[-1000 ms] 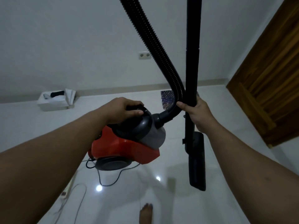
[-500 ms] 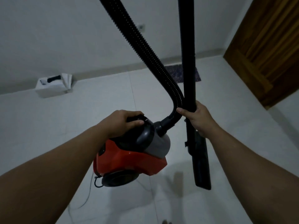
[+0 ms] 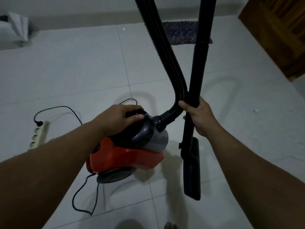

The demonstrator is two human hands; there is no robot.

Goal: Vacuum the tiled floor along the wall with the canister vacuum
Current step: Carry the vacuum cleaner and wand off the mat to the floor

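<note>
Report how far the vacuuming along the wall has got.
Done: the cord is plugged into the power strip. In hand: the left hand grips the handle of the canister vacuum, carrying it, while the right hand holds the wand, whose floor nozzle hangs on edge, not flat on the tiles. Left: set the canister down, lay the nozzle flat and vacuum along the wall's baseboard.

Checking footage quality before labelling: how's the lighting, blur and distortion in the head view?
Head view: dim, flat light with soft shadows on the tiled floor; wide-angle stretch enlarges both forearms; white box at top left is blurred; red canister and wand stay legible.
</note>
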